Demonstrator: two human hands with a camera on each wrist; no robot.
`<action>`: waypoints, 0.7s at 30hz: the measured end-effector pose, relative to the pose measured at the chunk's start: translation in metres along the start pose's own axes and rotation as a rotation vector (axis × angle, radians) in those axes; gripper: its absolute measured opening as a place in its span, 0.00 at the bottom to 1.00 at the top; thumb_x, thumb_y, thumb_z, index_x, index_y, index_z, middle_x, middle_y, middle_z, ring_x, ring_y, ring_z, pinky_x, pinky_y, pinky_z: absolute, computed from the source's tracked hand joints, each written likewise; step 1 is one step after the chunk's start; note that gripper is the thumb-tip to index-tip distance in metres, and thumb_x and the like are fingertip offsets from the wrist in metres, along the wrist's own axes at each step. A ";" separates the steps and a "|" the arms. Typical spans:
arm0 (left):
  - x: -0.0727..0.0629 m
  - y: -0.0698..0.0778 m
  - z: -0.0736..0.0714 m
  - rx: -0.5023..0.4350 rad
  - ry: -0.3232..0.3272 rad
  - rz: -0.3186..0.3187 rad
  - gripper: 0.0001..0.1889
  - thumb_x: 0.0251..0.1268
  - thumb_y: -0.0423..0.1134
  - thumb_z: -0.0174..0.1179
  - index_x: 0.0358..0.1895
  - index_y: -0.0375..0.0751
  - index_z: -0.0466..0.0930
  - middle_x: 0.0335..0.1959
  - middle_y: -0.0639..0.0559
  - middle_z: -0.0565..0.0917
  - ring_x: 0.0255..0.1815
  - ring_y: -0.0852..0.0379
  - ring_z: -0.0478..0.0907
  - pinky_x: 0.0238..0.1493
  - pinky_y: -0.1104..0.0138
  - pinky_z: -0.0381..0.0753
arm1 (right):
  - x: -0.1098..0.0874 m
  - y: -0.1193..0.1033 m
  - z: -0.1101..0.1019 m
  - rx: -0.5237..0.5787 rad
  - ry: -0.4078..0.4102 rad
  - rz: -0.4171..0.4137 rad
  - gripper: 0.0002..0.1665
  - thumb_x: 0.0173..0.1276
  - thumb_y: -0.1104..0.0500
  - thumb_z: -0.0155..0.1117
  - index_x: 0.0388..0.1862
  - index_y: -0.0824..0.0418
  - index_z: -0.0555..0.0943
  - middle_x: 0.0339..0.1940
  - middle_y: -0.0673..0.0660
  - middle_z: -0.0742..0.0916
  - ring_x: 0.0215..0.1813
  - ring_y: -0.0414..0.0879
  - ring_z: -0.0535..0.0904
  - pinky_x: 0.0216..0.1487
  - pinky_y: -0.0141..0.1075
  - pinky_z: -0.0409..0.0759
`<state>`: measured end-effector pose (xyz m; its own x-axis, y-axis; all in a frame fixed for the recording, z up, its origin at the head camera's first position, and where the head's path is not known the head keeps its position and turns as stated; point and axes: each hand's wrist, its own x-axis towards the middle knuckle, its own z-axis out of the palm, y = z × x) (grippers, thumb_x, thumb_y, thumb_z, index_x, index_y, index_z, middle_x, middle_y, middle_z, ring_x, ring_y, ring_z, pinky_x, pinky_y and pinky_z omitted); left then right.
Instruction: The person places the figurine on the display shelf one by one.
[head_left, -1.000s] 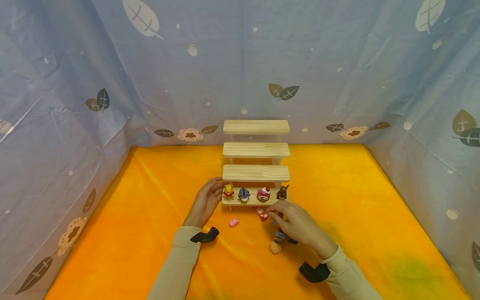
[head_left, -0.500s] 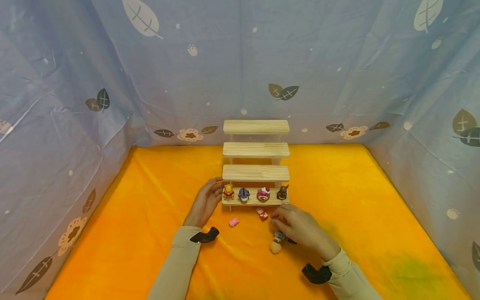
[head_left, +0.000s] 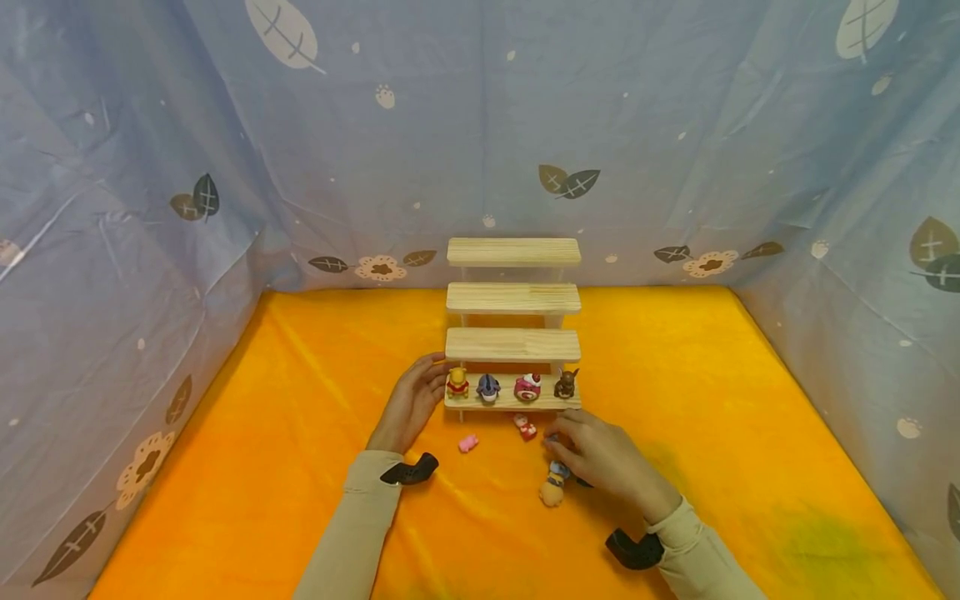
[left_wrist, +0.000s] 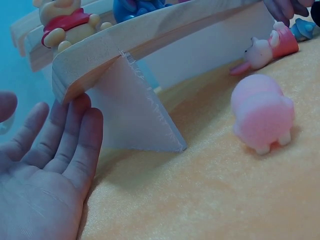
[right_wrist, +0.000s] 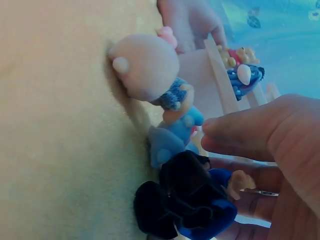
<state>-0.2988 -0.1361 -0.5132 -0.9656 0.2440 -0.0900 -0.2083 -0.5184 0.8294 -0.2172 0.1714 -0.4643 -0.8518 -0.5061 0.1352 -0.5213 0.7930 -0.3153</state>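
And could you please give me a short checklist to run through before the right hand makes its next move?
1. Left hand at the wooden shelf: ok; it touches the left end of the lowest step.
2. Yellow bear, donkey, pink bear and brown toy on that step: ok; in a row, none toppled.
3. Right hand gripping the blue toy: cannot tell; the thumb is close, but contact is unclear.
4. Blue toy well apart from its neighbours: not ok; the beige-headed toy and dark toy crowd it.
5. Red-dressed toy upright: not ok; it lies on the orange cloth.
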 end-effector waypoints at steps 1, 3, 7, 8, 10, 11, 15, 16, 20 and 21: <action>0.000 0.000 0.000 -0.004 0.000 -0.001 0.16 0.83 0.48 0.44 0.61 0.44 0.70 0.57 0.49 0.79 0.52 0.58 0.77 0.52 0.70 0.76 | 0.000 0.000 0.001 -0.003 -0.001 0.001 0.09 0.71 0.51 0.67 0.46 0.52 0.86 0.42 0.49 0.85 0.33 0.34 0.72 0.30 0.29 0.73; 0.000 0.000 0.000 -0.006 -0.001 -0.003 0.16 0.83 0.48 0.44 0.61 0.44 0.70 0.57 0.49 0.80 0.52 0.58 0.77 0.53 0.70 0.76 | -0.001 0.000 0.002 -0.006 0.000 0.000 0.09 0.71 0.51 0.67 0.45 0.51 0.86 0.41 0.48 0.85 0.32 0.34 0.71 0.30 0.28 0.72; 0.000 0.000 0.000 -0.008 0.013 -0.013 0.16 0.83 0.48 0.44 0.61 0.44 0.69 0.58 0.48 0.80 0.53 0.58 0.76 0.52 0.70 0.76 | -0.001 -0.002 0.002 -0.019 -0.001 -0.001 0.09 0.71 0.51 0.68 0.45 0.52 0.86 0.38 0.47 0.84 0.31 0.34 0.69 0.28 0.27 0.69; 0.000 0.000 0.000 -0.005 0.017 -0.016 0.16 0.83 0.48 0.44 0.61 0.44 0.69 0.58 0.49 0.79 0.53 0.58 0.76 0.52 0.70 0.76 | -0.001 -0.002 0.003 -0.025 -0.003 0.000 0.09 0.70 0.51 0.68 0.45 0.52 0.86 0.38 0.47 0.84 0.31 0.34 0.70 0.29 0.27 0.70; 0.000 0.000 0.000 0.001 0.025 -0.019 0.16 0.83 0.49 0.45 0.62 0.44 0.69 0.58 0.49 0.79 0.54 0.58 0.76 0.52 0.70 0.75 | -0.001 -0.002 0.004 -0.035 -0.013 0.003 0.10 0.70 0.50 0.68 0.46 0.52 0.86 0.39 0.48 0.84 0.33 0.35 0.72 0.29 0.28 0.72; 0.000 0.000 0.000 0.003 0.028 -0.021 0.17 0.83 0.49 0.45 0.62 0.44 0.69 0.58 0.49 0.79 0.54 0.58 0.76 0.52 0.70 0.76 | -0.001 -0.002 0.004 -0.039 -0.019 0.004 0.10 0.70 0.50 0.68 0.46 0.51 0.86 0.39 0.48 0.85 0.34 0.35 0.74 0.30 0.29 0.73; 0.000 0.000 0.000 0.018 0.029 -0.020 0.18 0.83 0.50 0.45 0.63 0.44 0.68 0.59 0.49 0.79 0.58 0.56 0.76 0.55 0.69 0.77 | 0.000 -0.003 0.005 -0.040 -0.033 -0.002 0.09 0.70 0.52 0.68 0.47 0.50 0.86 0.41 0.48 0.85 0.35 0.36 0.76 0.31 0.29 0.75; 0.000 -0.001 0.000 0.022 0.028 -0.019 0.18 0.83 0.50 0.45 0.64 0.44 0.68 0.59 0.49 0.79 0.59 0.55 0.76 0.56 0.68 0.77 | 0.000 -0.003 0.006 -0.037 -0.033 -0.005 0.09 0.70 0.52 0.69 0.47 0.50 0.87 0.40 0.47 0.85 0.35 0.36 0.76 0.31 0.29 0.74; 0.000 -0.001 0.000 0.020 0.031 -0.022 0.18 0.83 0.50 0.45 0.64 0.44 0.68 0.60 0.48 0.78 0.60 0.54 0.76 0.58 0.68 0.78 | 0.000 -0.004 0.006 -0.046 -0.021 -0.010 0.07 0.69 0.54 0.70 0.45 0.50 0.87 0.38 0.47 0.84 0.33 0.35 0.74 0.29 0.28 0.73; 0.000 -0.001 0.000 0.021 0.031 -0.022 0.18 0.82 0.50 0.45 0.64 0.44 0.68 0.60 0.48 0.78 0.60 0.54 0.76 0.58 0.68 0.78 | 0.000 -0.004 0.006 -0.051 -0.016 -0.008 0.07 0.68 0.54 0.71 0.44 0.50 0.86 0.38 0.47 0.84 0.33 0.35 0.74 0.29 0.28 0.73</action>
<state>-0.2983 -0.1358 -0.5139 -0.9652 0.2293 -0.1256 -0.2268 -0.4957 0.8383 -0.2152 0.1660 -0.4689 -0.8466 -0.5180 0.1224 -0.5308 0.8047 -0.2659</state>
